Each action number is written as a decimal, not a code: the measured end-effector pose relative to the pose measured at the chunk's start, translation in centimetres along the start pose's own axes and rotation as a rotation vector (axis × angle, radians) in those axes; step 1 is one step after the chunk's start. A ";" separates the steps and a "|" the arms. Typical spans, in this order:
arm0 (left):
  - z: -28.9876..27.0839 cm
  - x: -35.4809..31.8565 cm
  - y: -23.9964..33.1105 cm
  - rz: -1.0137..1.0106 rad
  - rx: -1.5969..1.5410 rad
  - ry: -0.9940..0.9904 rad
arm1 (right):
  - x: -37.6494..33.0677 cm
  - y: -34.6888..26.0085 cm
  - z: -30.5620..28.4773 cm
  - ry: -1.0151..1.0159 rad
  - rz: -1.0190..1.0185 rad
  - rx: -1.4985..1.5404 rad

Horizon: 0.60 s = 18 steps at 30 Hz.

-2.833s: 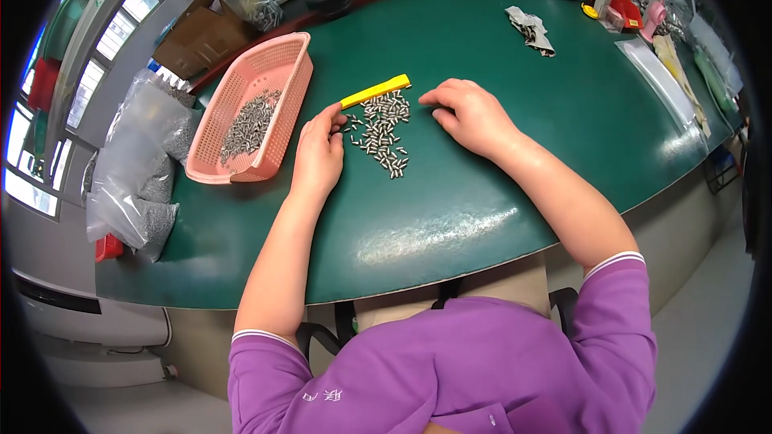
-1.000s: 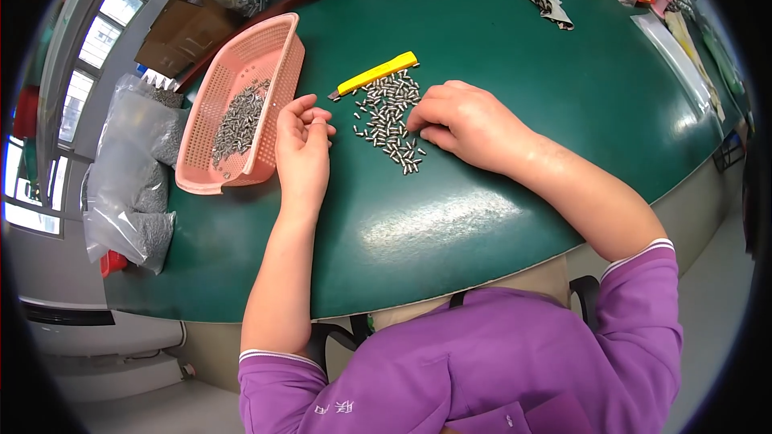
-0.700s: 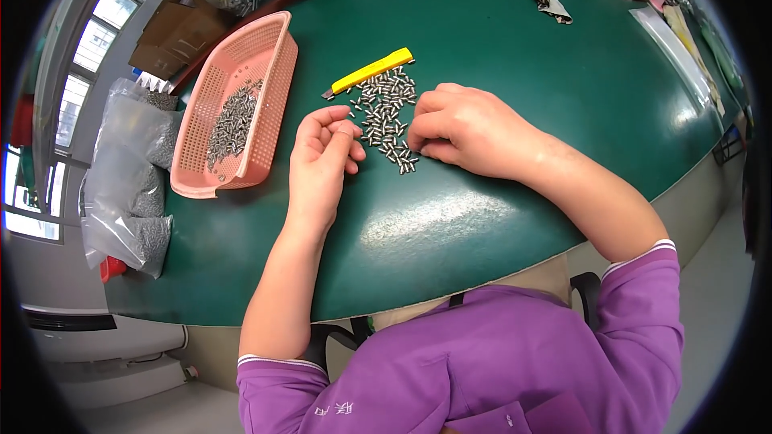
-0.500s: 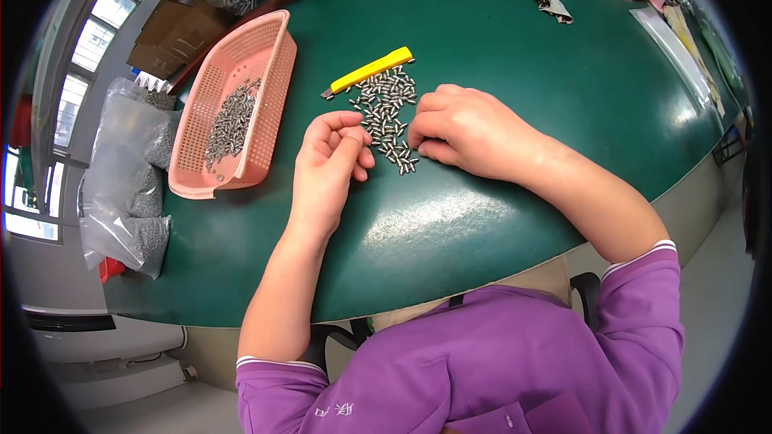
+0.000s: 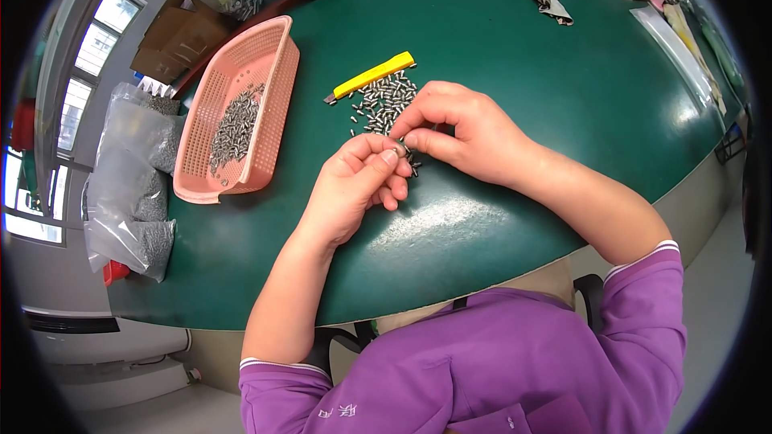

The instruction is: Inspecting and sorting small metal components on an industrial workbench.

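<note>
Left grip (image 5: 352, 185) and right grip (image 5: 469, 127) are pinched on a small metal piece (image 5: 400, 148), seemingly so it is steadied from both sides, over the near end of the loose pile (image 5: 386, 103) on the table (image 5: 579, 96).

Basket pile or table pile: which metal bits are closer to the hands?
The table pile, loose beside the yellow cutter and the right hand; the other pile sits left, in the pink basket.
</note>
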State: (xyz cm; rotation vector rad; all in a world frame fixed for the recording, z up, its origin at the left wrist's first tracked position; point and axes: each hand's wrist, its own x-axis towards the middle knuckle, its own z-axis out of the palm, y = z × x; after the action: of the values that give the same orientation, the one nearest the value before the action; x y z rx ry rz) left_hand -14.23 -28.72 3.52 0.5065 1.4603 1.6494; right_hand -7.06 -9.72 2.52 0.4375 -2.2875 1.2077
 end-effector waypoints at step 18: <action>-0.5 0.3 0.0 0.026 -0.038 0.094 | -0.4 1.0 -0.1 -0.173 -0.017 -0.390</action>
State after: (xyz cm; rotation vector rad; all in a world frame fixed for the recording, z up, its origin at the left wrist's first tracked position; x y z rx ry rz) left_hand -14.77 -28.80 3.35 0.4337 1.4926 1.7384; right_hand -7.19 -9.07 1.69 0.4256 -2.5829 0.7097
